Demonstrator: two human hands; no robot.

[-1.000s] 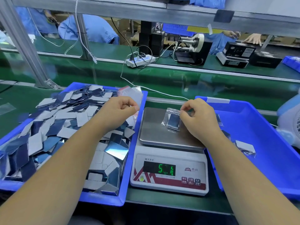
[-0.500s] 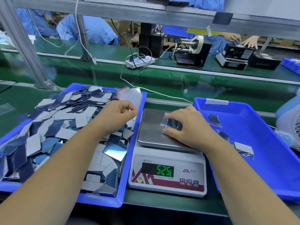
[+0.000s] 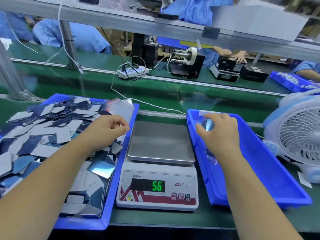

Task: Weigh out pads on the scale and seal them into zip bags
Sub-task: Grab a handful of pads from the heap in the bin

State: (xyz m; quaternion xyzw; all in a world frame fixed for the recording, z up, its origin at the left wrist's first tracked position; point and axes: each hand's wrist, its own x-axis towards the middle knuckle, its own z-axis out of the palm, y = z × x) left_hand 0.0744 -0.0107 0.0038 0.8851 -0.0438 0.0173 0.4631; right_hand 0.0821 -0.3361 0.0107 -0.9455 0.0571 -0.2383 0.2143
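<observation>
Change: our right hand (image 3: 219, 134) lifted the small clear filled zip bag (image 3: 207, 126) off the steel-topped scale (image 3: 160, 142), pinching it over the right blue plastic tray (image 3: 277, 172) | left hand (image 3: 107, 130) curled, seemingly empty | next: drop it, start another.

The right hand (image 3: 220, 134) covers most of a blurred, perhaps filled, bag (image 3: 207, 126); the left tray (image 3: 121, 170) runs off-frame.

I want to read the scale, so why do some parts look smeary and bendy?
Head view: the scale display is sharp, green digits 56; the bagged pads in the right hand are motion-blurred; glare shines on one pad in the left bin; the wide lens bends the shelf rail and fan.
</observation>
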